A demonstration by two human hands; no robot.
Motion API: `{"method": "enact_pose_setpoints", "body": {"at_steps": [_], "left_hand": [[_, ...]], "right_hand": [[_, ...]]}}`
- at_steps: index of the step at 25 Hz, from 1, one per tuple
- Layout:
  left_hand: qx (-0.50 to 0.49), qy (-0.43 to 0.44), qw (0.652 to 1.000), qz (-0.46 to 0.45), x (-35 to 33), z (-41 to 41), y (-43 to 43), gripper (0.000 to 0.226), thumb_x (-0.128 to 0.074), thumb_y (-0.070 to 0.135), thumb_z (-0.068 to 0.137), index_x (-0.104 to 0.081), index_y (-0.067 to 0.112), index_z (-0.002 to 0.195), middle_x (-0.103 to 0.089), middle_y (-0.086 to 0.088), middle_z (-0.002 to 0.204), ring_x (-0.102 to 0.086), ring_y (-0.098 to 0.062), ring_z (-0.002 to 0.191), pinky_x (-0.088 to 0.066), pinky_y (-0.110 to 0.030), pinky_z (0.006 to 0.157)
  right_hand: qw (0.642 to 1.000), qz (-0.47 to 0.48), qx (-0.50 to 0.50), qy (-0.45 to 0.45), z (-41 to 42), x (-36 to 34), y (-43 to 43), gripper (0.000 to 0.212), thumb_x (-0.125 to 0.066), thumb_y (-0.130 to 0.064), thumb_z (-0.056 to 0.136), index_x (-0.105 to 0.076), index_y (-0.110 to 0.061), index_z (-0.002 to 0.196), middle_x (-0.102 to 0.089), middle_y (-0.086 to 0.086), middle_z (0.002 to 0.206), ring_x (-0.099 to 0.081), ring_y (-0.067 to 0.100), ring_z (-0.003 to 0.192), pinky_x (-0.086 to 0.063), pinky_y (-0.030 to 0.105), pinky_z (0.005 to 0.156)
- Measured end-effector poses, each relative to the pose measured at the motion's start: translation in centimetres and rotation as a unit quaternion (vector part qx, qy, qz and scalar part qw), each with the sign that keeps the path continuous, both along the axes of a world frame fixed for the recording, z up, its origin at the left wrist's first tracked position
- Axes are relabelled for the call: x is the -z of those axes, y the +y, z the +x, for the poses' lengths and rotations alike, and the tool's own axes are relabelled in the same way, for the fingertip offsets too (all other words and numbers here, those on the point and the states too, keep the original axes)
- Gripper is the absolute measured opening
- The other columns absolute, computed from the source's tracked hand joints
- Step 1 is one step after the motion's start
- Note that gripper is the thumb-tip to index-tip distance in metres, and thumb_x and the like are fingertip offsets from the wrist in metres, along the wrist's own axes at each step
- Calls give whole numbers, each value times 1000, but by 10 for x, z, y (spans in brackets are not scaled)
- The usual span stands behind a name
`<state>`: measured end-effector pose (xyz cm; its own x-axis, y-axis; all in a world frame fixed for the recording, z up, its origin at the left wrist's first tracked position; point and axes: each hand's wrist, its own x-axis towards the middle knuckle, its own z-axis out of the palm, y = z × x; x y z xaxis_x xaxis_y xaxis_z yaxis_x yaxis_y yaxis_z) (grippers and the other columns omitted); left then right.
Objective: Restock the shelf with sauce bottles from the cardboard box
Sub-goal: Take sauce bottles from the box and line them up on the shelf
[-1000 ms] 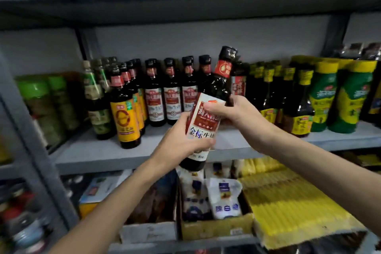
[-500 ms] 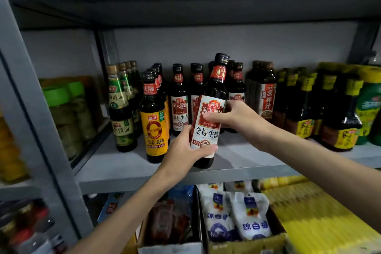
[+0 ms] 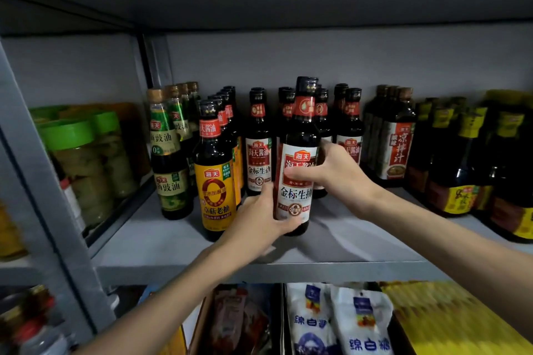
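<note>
Grey metal shelf (image 3: 161, 236) stocked in rows: green-lidded clear jars (image 3: 78, 164) of pale pickles at far left, green-labelled dark bottles (image 3: 170, 153), a yellow-labelled dark bottle (image 3: 215, 181), white-and-red-labelled dark bottles (image 3: 258, 144) behind, brown-labelled bottles (image 3: 395, 138) and yellow-capped dark bottles (image 3: 461, 161) to the right. Below, a brown cardboard tray (image 3: 284, 323) holding white bags with blue print (image 3: 337, 323); yellow packets (image 3: 458, 320) beside it.

Dark glass sauce bottle with a white-and-red label (image 3: 297, 170) upright at the shelf front, long axis vertical, black cap up, label facing outward, just right of the yellow-labelled bottle. Left hand (image 3: 259, 219) wrapped around the lower body, grip closed on it. Right hand (image 3: 337, 173) clasped around the label's middle, thumb across the front. Base at the shelf surface; contact unclear.
</note>
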<state>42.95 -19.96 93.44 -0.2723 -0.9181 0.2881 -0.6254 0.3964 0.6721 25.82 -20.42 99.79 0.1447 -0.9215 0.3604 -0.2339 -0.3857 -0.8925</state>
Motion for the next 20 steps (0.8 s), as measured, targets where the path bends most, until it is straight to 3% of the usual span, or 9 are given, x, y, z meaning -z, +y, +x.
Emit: {"method": "enact_pose_setpoints", "body": {"at_steps": [2,8,17,20], "left_hand": [[-1,-112,993,34,3,9,-6,65,-70,52,79,-43,31,134,-58,3,133,-60,-14,114,-50,-35,100],[111,-262,954,97,-2,37,-5,72,-60,66,81,-43,33,142,-52,10,143,-48,-8,127,-42,-34,106],[116,-233,961,91,4,49,-4,64,-63,61,83,-47,34,138,-53,14,139,-49,-2,119,-41,-20,95],[122,-220,963,93,3,53,-2,62,-64,58,84,-48,32,138,-54,14,139,-49,0,120,-42,-22,101]], "right_hand": [[999,-25,18,32,0,4,-9,50,-86,-13,72,-60,-16,115,-76,-1,103,-73,10,94,-59,33,84],[999,-36,35,17,15,12,-37,58,-85,-19,73,-56,-16,123,-74,-2,109,-72,9,98,-58,37,91],[997,-45,16,58,56,22,-58,58,-85,-20,74,-53,-18,121,-72,-1,113,-70,11,100,-56,28,87],[998,-41,10,56,59,25,-61,56,-84,-18,75,-52,-23,120,-70,-1,117,-68,12,103,-54,28,89]]}}
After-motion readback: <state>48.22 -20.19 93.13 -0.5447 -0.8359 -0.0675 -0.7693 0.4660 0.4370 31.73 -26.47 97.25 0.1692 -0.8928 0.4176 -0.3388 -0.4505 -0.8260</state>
